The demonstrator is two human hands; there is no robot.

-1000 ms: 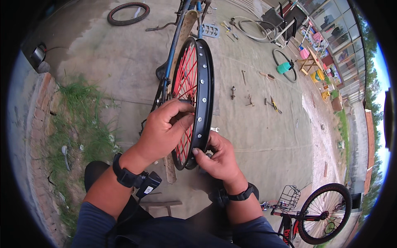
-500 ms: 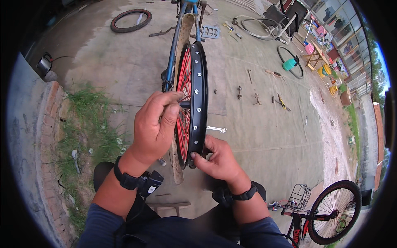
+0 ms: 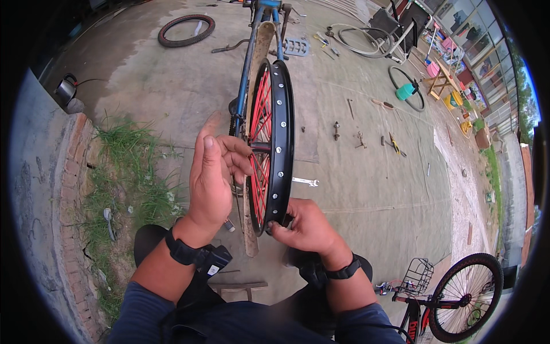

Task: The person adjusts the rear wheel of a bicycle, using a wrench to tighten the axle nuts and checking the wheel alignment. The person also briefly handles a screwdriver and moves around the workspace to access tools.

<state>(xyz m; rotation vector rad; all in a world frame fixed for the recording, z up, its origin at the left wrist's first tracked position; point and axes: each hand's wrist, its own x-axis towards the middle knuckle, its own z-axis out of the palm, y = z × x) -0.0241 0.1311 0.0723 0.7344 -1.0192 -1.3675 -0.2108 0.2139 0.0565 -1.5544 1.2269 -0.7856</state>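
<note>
A black bicycle wheel rim [image 3: 280, 135] with red spokes [image 3: 262, 189] stands upright in front of me, without a tire. Silver spoke nipples dot its outer face. Behind it the blue bicycle frame [image 3: 245, 77] and a dirty, long mudguard [image 3: 260, 43] run away from me. My right hand [image 3: 306, 226] grips the near lower end of the rim, thumb on its outer edge. Beside the hub on the left side, my left hand [image 3: 215, 172] is open, thumb raised and fingers loosely bent near the spokes. The fingertips closest to the hub are partly hidden.
On the mat right of the wheel lie a wrench [image 3: 305, 182], pliers [image 3: 397, 144], a hub axle [image 3: 337, 131] and a hammer [image 3: 382, 104]. A tire [image 3: 186, 43] lies far left. Another bicycle's wheel [image 3: 438, 307] is at lower right. Grass [image 3: 134, 155] and a wall border the left.
My left hand has loosened from beside the hub; its thumb now points up and its fingers are apart. My right hand keeps its grip on the rim. The view has shifted slightly.
</note>
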